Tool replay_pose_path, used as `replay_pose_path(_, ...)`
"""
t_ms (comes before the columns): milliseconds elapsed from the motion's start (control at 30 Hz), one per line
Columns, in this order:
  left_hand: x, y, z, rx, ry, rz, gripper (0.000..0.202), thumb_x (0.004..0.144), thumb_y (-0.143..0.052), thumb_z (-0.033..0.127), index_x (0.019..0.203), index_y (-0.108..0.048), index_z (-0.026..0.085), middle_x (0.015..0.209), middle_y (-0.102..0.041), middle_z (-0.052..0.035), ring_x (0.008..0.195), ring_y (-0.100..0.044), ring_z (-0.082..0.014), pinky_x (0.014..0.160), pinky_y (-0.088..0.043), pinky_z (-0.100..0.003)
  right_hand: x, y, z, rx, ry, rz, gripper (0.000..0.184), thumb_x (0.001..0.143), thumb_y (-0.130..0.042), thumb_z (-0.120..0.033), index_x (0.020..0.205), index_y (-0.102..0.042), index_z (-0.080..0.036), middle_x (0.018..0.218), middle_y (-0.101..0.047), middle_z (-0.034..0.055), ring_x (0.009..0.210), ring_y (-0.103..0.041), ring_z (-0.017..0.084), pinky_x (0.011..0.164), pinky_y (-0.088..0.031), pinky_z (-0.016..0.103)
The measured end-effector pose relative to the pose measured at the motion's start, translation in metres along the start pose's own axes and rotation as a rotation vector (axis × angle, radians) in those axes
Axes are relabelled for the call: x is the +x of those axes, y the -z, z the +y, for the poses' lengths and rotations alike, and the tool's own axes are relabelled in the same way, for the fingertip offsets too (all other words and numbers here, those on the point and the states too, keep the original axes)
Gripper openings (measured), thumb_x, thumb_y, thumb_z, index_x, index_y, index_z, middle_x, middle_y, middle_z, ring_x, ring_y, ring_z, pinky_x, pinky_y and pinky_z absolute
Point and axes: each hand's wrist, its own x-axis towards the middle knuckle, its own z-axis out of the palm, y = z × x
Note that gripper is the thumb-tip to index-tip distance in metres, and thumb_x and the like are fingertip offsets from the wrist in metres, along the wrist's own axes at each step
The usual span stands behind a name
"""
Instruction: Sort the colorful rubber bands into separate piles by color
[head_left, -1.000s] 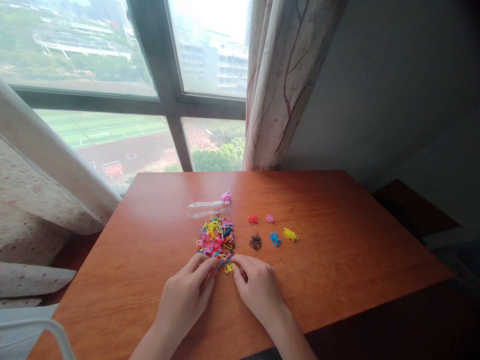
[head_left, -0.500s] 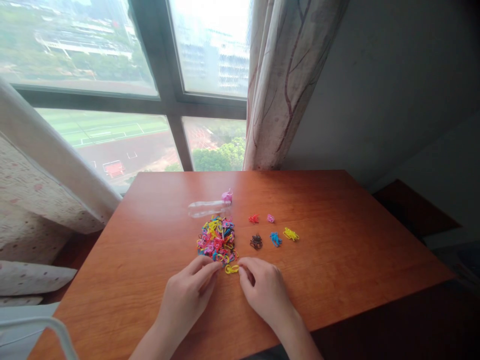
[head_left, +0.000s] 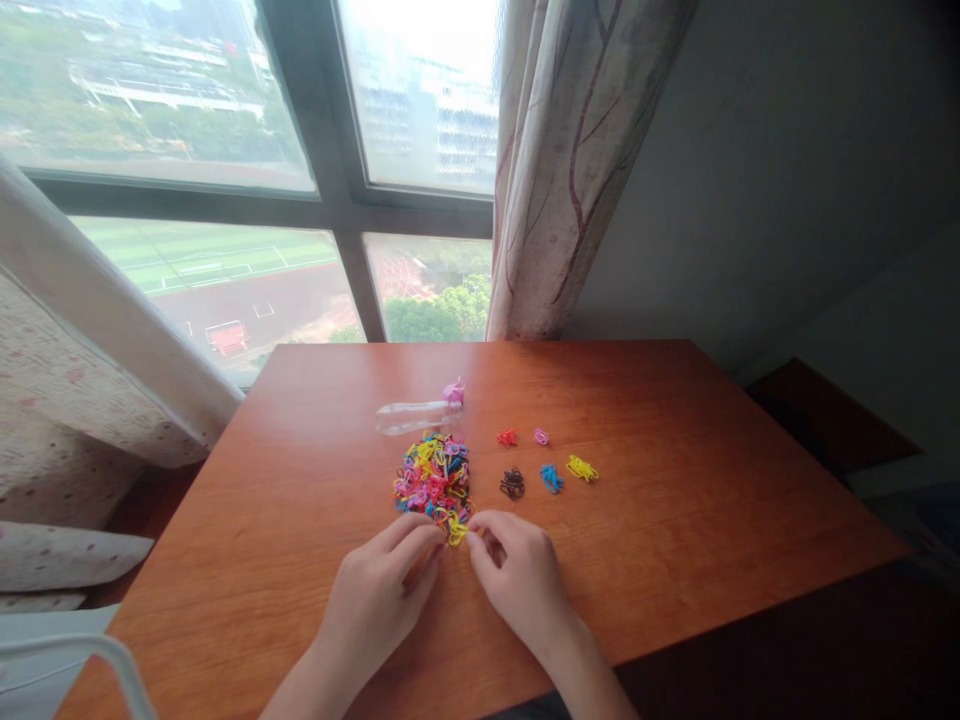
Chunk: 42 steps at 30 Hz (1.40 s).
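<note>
A heap of small mixed-colour rubber bands [head_left: 431, 475] lies on the wooden table. At its near edge, my right hand [head_left: 517, 560] pinches a few yellow rubber bands [head_left: 457, 530] between thumb and fingertips. My left hand [head_left: 386, 575] is closed just left of them, its fingertips pressed together against the heap's front; whatever is in them is hidden. To the right of the heap are small sorted groups: red bands [head_left: 508, 437], pink bands [head_left: 541, 437], black bands [head_left: 513, 484], blue bands [head_left: 551, 479] and yellow bands [head_left: 583, 468].
Behind the heap lies a clear plastic container [head_left: 412, 415] with a pink top [head_left: 454, 390]. The brown table [head_left: 712, 470] reaches to a window with curtains [head_left: 570, 180] at the back. A white curved rail [head_left: 112, 655] stands at the lower left.
My right hand has shifted slightly left with the yellow bands, which now sit closer to the heap and to my left fingertips. The sorted groups look the same.
</note>
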Motion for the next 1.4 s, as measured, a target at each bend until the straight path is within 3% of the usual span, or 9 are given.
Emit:
replay_pose_path(333,0.001,-0.001,-0.002,0.081,0.023,0.079,0.025,0.096,-0.050,0.028,0.117,-0.061,0.024,0.094,-0.070,-0.0029,0.071,-0.069,-0.0116,0.060,-0.052,-0.017,0.001,0.004,-0.005,0.014,0.050,-0.033,0.016,0.089,-0.054,-0.018,0.091,-0.069,-0.021,0.077,-0.069,0.0014,0.068,-0.061,0.014,0.065,-0.043,0.022)
replay_pose_path(700,-0.002,-0.003,-0.006,0.033,0.019,0.019,0.017,0.095,-0.050,0.022,0.099,-0.066,0.024,0.091,-0.068,-0.0019,0.073,-0.066,-0.0112,0.065,-0.050,-0.018,0.002,0.007,0.001,0.080,0.014,0.016,0.015,0.087,-0.054,-0.017,0.087,-0.068,-0.020,0.074,-0.068,0.0000,0.064,-0.061,0.013,0.059,-0.042,0.020)
replay_pose_path(867,-0.004,-0.002,-0.007,0.043,0.016,0.005,0.018,0.093,-0.048,0.020,0.098,-0.066,0.024,0.091,-0.069,-0.0019,0.072,-0.067,-0.0114,0.065,-0.051,-0.018,0.003,0.023,0.024,0.078,-0.071,0.147,0.017,0.088,-0.054,-0.026,0.083,-0.069,-0.020,0.068,-0.066,0.0004,0.057,-0.059,0.013,0.054,-0.042,0.021)
replay_pose_path(1067,-0.005,0.002,-0.007,0.044,-0.006,-0.030,0.021,0.091,-0.047,0.018,0.097,-0.066,0.024,0.092,-0.071,-0.0011,0.075,-0.070,-0.0120,0.064,-0.052,-0.018,0.008,0.068,0.074,-0.131,-0.231,0.404,0.028,0.088,-0.052,-0.039,0.087,-0.070,-0.018,0.074,-0.071,0.0058,0.063,-0.064,0.018,0.061,-0.047,0.025)
replay_pose_path(1200,-0.005,0.003,-0.006,0.067,0.031,-0.014,0.019,0.091,-0.048,0.022,0.099,-0.066,0.024,0.093,-0.071,-0.0020,0.071,-0.069,-0.0122,0.059,-0.051,-0.018,0.010,0.085,0.095,-0.315,-0.283,0.439,0.033,0.088,-0.049,-0.044,0.089,-0.071,-0.019,0.073,-0.072,0.0078,0.064,-0.065,0.021,0.062,-0.045,0.028)
replay_pose_path(1400,-0.006,0.004,-0.006,0.065,0.055,0.005,0.018,0.092,-0.048,0.023,0.097,-0.065,0.024,0.091,-0.069,-0.0017,0.071,-0.068,-0.0122,0.061,-0.051,-0.019,0.010,0.087,0.101,-0.334,-0.318,0.459,0.032,0.088,-0.049,-0.044,0.090,-0.071,-0.020,0.077,-0.073,0.0078,0.068,-0.067,0.021,0.064,-0.045,0.029)
